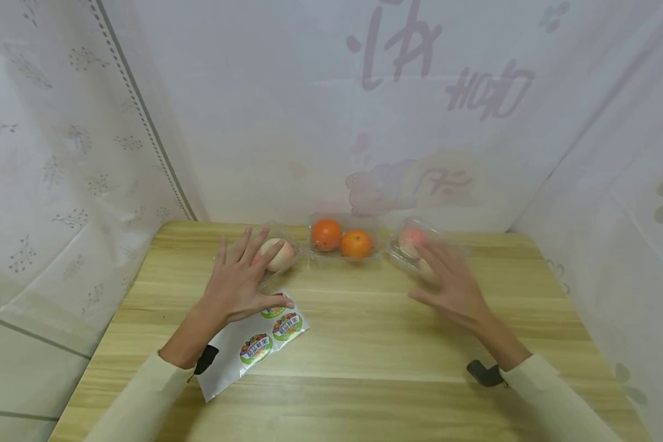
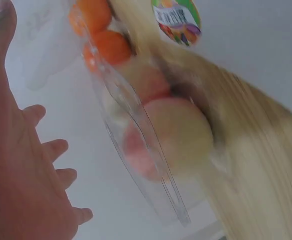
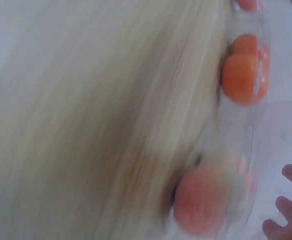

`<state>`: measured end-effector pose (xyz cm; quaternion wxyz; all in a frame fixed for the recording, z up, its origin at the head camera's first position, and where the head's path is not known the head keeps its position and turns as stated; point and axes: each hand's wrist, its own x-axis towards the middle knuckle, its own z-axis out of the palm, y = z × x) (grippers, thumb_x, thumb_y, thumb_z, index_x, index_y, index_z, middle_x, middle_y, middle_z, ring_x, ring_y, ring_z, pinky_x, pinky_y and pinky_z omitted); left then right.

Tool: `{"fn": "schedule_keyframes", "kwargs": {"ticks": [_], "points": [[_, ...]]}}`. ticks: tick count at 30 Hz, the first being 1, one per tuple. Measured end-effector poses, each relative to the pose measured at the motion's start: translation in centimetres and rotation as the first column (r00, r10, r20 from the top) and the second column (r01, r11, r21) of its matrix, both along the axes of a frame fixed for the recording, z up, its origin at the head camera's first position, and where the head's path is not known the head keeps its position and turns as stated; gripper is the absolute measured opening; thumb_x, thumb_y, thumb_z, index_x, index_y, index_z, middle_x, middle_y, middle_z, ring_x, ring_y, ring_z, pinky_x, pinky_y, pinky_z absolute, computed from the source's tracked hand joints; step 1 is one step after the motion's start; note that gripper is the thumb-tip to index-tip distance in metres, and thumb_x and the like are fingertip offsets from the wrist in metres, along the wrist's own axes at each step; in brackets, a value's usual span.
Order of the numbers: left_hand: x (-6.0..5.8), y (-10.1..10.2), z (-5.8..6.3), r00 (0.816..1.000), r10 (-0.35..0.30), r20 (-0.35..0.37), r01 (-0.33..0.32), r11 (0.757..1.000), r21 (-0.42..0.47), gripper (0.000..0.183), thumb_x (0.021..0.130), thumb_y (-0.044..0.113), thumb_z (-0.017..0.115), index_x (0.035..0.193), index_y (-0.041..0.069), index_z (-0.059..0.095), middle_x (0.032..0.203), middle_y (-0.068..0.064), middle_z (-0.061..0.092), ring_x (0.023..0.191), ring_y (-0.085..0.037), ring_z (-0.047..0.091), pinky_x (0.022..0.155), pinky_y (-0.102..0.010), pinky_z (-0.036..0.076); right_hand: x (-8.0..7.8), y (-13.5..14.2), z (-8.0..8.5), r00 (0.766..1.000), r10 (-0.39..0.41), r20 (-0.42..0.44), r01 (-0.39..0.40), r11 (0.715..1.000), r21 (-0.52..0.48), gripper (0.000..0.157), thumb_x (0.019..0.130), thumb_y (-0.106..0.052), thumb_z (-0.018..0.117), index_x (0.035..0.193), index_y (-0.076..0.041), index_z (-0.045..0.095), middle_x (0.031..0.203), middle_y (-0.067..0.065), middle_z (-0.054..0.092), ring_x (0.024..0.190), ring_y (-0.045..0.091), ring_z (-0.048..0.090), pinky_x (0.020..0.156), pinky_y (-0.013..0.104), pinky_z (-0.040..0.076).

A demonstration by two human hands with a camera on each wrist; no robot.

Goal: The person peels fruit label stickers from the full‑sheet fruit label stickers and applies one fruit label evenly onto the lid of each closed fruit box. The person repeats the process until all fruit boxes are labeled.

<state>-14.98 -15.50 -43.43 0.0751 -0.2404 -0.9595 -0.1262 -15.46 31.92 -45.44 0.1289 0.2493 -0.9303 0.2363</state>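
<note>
My left hand (image 1: pixel 233 285), fingers spread, hovers by a clear plastic box (image 2: pixel 173 197) of peaches (image 1: pixel 278 255). In the left wrist view its fingers are apart from that box. Below this hand lies a white sheet (image 1: pixel 221 362) with round fruit stickers (image 1: pixel 256 348), part of it hidden by the hand. A middle clear box (image 1: pixel 379 245) holds two oranges (image 1: pixel 326 236). Blurred, my right hand (image 1: pixel 455 288) extends its fingers over the right clear box (image 1: pixel 396 256), which holds peaches (image 1: pixel 412 239) partly hidden behind it. Whether it touches that box, I cannot tell.
The three boxes stand in a row along the back edge of a wooden table (image 1: pixel 364 344). Close behind them hangs a pale printed curtain (image 1: pixel 287 123), with more cloth on the left and right. A dark strap (image 1: pixel 485 373) sits at the right wrist.
</note>
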Motion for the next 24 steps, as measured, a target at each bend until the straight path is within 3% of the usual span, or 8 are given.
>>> {"fn": "schedule_keyframes", "kwargs": {"ticks": [2,5,8,10,12,14,20,24], "points": [[0.1,0.6,0.0,1.0,-0.021,-0.007,0.021,0.999,0.034,0.115,0.081,0.086,0.071,0.172,0.022,0.041,0.182,-0.012,0.02,0.167,-0.042,0.012,0.125,-0.078,0.008,0.0,-1.0,-0.1,0.998,-0.033,0.049,0.039,0.992,-0.122,0.081,0.093,-0.041,0.083,0.159,-0.004,0.054,0.163,0.022,0.052,0.154,0.051,0.037,0.122,0.075,0.021],[0.4,1.7,-0.1,0.997,-0.063,-0.042,0.067,0.991,0.117,0.108,0.084,0.081,0.074,0.169,0.021,0.045,0.172,-0.014,0.039,0.16,-0.04,0.032,0.123,-0.075,0.022,0.0,-2.4,-0.3,0.99,-0.071,0.123,0.105,0.949,-0.296,0.063,0.093,-0.021,0.085,0.149,-0.001,0.062,0.144,0.024,0.065,0.137,0.049,0.055,0.114,0.072,0.039],[0.7,2.9,-0.4,0.994,-0.102,-0.047,0.11,0.964,0.243,0.102,0.088,0.07,0.079,0.169,0.018,0.045,0.153,-0.016,0.055,0.139,-0.037,0.053,0.115,-0.065,0.04,0.0,-3.9,-0.6,0.979,-0.084,0.184,0.153,0.9,-0.409,0.052,0.096,-0.013,0.084,0.143,0.0,0.065,0.126,0.023,0.074,0.116,0.04,0.069,0.101,0.051,0.058],[0.8,3.7,-0.7,0.993,-0.112,-0.025,0.114,0.941,0.32,0.098,0.091,0.063,0.081,0.169,0.017,0.044,0.143,-0.014,0.06,0.126,-0.034,0.06,0.103,-0.057,0.05,-0.1,-4.7,-0.8,0.975,-0.077,0.207,0.162,0.884,-0.438,0.051,0.098,-0.013,0.083,0.144,0.0,0.065,0.119,0.023,0.077,0.105,0.036,0.075,0.091,0.035,0.063],[0.9,4.4,-0.8,0.993,-0.112,0.024,0.094,0.916,0.39,0.095,0.093,0.057,0.082,0.169,0.017,0.042,0.135,-0.012,0.064,0.115,-0.032,0.065,0.092,-0.05,0.056,-0.4,-5.4,-1.1,0.972,-0.083,0.22,0.175,0.88,-0.442,0.051,0.099,-0.015,0.084,0.145,-0.001,0.065,0.116,0.02,0.079,0.099,0.031,0.077,0.085,0.022,0.06],[0.8,5.2,-0.9,0.992,-0.092,0.084,0.048,0.903,0.427,0.094,0.094,0.055,0.081,0.17,0.019,0.039,0.131,-0.008,0.065,0.105,-0.028,0.067,0.081,-0.044,0.058,-0.7,-5.9,-1.3,0.968,-0.086,0.236,0.186,0.877,-0.443,0.052,0.101,-0.018,0.083,0.147,-0.002,0.065,0.113,0.016,0.08,0.095,0.029,0.078,0.082,0.018,0.058],[0.2,7.1,-1.2,0.975,-0.018,0.222,-0.091,0.877,0.471,0.089,0.1,0.047,0.078,0.17,0.012,0.036,0.128,-0.007,0.069,0.076,-0.01,0.066,0.064,-0.033,0.056,-1.7,-7.1,-2.1,0.942,-0.132,0.309,0.264,0.86,-0.437,0.056,0.102,-0.03,0.083,0.15,-0.005,0.066,0.111,0.014,0.082,0.094,0.031,0.081,0.077,0.023,0.061],[-0.4,7.8,-1.5,0.967,0.006,0.256,-0.141,0.846,0.514,0.084,0.102,0.035,0.077,0.169,0.005,0.035,0.125,-0.015,0.074,0.064,-0.009,0.063,0.059,-0.033,0.055,-2.4,-7.6,-2.6,0.921,-0.139,0.363,0.301,0.846,-0.44,0.067,0.099,-0.038,0.086,0.152,-0.004,0.064,0.113,0.014,0.082,0.099,0.032,0.081,0.077,0.024,0.062]]}}
